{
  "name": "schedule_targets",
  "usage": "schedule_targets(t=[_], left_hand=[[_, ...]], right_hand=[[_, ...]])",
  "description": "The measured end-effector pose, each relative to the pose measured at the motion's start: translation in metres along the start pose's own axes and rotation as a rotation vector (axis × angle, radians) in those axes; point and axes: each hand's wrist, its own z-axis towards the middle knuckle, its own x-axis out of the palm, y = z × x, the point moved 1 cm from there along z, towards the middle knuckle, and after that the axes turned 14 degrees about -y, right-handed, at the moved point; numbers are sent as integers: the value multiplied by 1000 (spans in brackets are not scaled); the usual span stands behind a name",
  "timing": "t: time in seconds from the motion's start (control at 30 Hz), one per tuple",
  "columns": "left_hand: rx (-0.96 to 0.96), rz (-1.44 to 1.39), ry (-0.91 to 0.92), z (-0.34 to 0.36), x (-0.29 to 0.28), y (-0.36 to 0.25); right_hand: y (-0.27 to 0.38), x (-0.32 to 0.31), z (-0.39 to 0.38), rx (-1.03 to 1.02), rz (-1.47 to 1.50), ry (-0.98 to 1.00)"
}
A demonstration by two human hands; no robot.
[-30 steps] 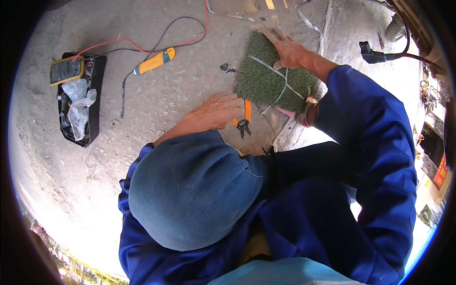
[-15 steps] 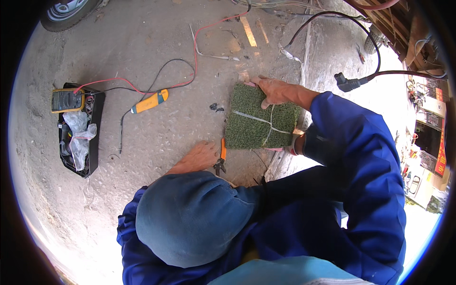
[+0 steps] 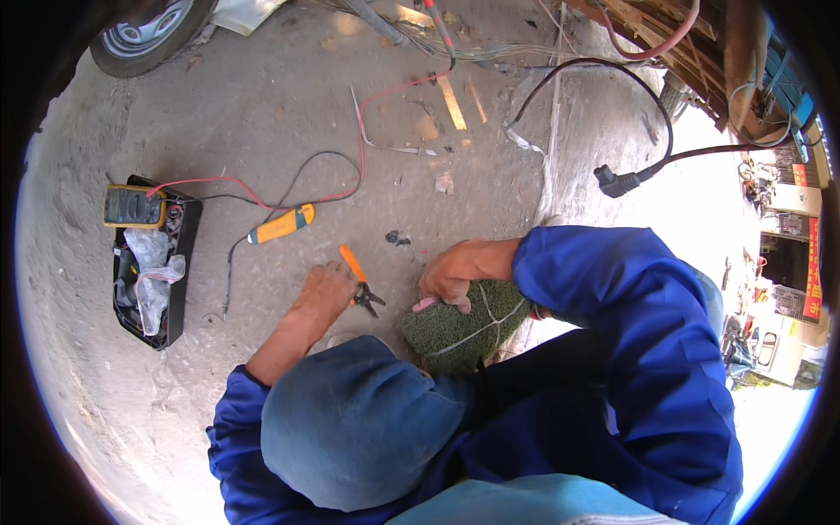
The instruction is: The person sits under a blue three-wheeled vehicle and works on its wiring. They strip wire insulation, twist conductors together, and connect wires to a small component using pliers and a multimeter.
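Observation:
My right hand (image 3: 451, 273) grips the far edge of a square pad of green artificial turf (image 3: 490, 317). White straps cross over the pad, and a bit of pink shows at its edge by my fingers. The pad sits close to my body, partly behind my sleeve. Low over the ground to its left, my left hand (image 3: 328, 290) is closed at a pair of pliers with orange handles (image 3: 352, 262). The dark jaws point toward the pad. My fingers partly hide the handles.
At the left, a black tool case (image 3: 175, 302) holds a plastic bag (image 3: 150, 271), with a yellow multimeter (image 3: 134, 206) at its end. A yellow clamp-shaped tester (image 3: 282, 224) lies among red and black leads. A thick black cable with a plug (image 3: 617, 180) hangs at the right. A wheel (image 3: 144, 37) stands far left.
My right hand has drawn the turf pad nearer to my body and tilted it. My left hand has moved left, and the pliers have shifted with it. The view has shifted slightly.

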Motion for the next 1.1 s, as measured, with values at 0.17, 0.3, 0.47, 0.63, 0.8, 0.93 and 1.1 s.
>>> schedule_targets(t=[0.17, 0.3, 0.47, 0.63, 0.8, 0.93, 1.1], left_hand=[[-27, -10, 7, 1, 6, 1], [-34, -58, 34, -3, 12, 5], [41, -117, -101, -6, 18, 11], [62, -68, -69, 3, 23, 13], [-29, -94, -27, 2, 26, 7], [-77, -79, -16, 3, 31, 3], [-170, -62, 10, 6, 47, -2]], right_hand=[[-30, 8, 22, 111, -22, -237], [-58, 16, 21, 270, 348, -119], [-82, 20, 0, 192, 674, -189], [-97, 83, -11, 263, 967, -227], [-118, 132, 3, 505, 804, -296], [-111, 144, -4, 629, 770, -144], [-95, 157, -27, 733, 577, 123]])
